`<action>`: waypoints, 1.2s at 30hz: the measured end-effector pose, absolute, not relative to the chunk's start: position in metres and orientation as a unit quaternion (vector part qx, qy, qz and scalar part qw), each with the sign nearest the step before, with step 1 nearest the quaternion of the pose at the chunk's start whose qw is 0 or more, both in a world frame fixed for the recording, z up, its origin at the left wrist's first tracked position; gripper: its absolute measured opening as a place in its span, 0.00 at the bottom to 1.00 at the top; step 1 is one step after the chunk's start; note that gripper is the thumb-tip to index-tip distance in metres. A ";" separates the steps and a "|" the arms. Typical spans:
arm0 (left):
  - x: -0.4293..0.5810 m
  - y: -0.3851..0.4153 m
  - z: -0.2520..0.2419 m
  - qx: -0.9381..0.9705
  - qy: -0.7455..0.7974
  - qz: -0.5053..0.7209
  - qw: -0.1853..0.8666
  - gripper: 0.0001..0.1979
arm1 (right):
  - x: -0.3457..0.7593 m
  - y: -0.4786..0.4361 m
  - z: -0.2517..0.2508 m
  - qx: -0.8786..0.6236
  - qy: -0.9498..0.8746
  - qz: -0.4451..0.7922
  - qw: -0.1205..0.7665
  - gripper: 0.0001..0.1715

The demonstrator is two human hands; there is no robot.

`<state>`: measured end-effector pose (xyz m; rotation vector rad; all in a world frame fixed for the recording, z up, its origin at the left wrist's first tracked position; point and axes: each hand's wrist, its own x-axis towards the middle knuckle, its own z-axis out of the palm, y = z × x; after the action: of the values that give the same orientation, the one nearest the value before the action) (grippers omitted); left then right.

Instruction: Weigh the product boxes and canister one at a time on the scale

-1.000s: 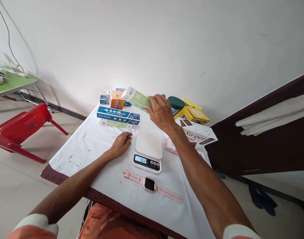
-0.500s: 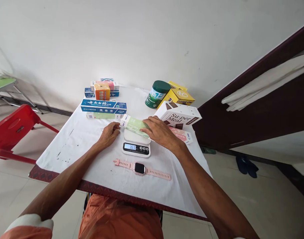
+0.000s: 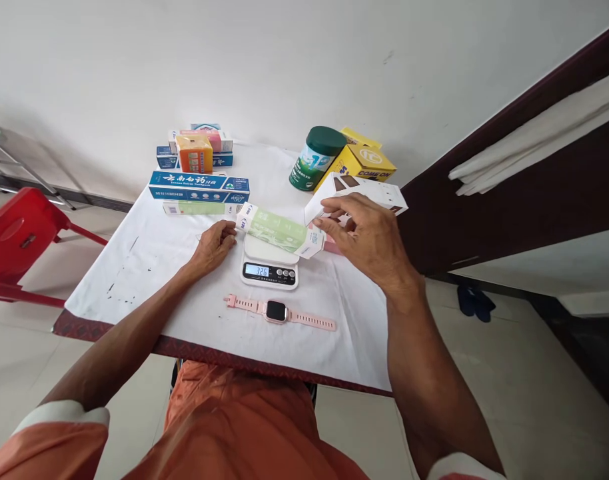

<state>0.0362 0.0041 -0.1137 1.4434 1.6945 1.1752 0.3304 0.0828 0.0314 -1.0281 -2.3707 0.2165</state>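
Observation:
A long green-and-white carton [image 3: 276, 230] lies slantwise across the white kitchen scale [image 3: 270, 272], overhanging it at both ends. The lit display appears to read 326. My left hand [image 3: 214, 247] rests on the cloth beside the carton's left end, fingers loosely bent and holding nothing. Raised near the carton's right end, my right hand [image 3: 372, 243] has its thumb and fingers apart, with nothing between them. Behind it sits a white box with brown patches [image 3: 392, 195], partly hidden by the hand. A pink carton [image 3: 330, 246] shows only a sliver there.
In front of the scale lies a pink-strapped smartwatch [image 3: 276, 311]. Back left are a blue toothpaste box [image 3: 199, 187], another green carton [image 3: 199, 208] and an orange box [image 3: 194, 154]. A green canister [image 3: 317, 159] and yellow box [image 3: 367, 162] stand back right. A red chair [image 3: 22, 233] is left.
My right hand has let go of the green carton and lifted away to the right. The carton stays on the scale, whose reading went from about 363 to 326. The view has tilted slightly.

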 end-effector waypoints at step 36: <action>0.035 0.001 -0.111 0.554 0.642 0.442 0.292 0.21 | 0.390 0.104 -0.021 -0.536 -0.832 -0.095 0.110 0.21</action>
<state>0.0349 0.0010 -0.1108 1.4770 1.7124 1.1774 0.3900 0.1045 -0.0215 -1.5755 -2.4450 -0.2794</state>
